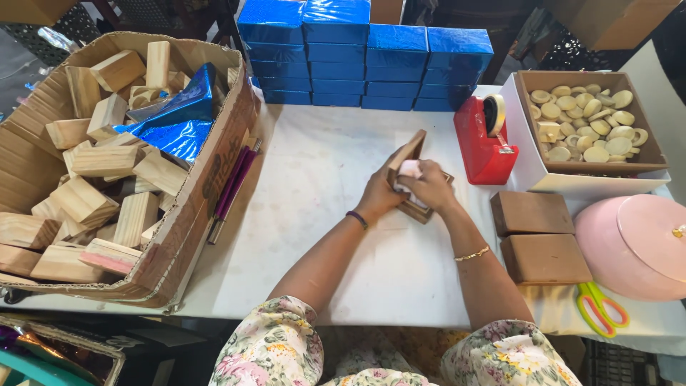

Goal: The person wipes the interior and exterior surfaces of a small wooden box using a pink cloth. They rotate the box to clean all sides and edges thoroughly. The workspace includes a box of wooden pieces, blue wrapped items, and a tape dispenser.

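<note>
I am holding a small brown wooden box with a hinged lid in the middle of the white table, right in front of me. My left hand is wrapped around the left side of the box, with its fingers curled shut on the wood. My right hand comes in from the right side and lies over the open top, fingers bent down on a small pale pink thing that sits inside the box. I cannot tell what the pink thing is, since my fingers hide most of it. The lid stands up and leans away to the left, so the open side of the box faces my right hand. The box runs slantwise, from near my left wrist up and away toward the red tape holder with a roll of tape, which is just beside it on the right. Both hands touch the box, so neither is nearer. Two closed brown wooden boxes lie near my right arm. A big cardboard box full of pale wooden blocks sits well apart on my left. A stack of shiny blue wrapped boxes stands at the far edge of the table.
</note>
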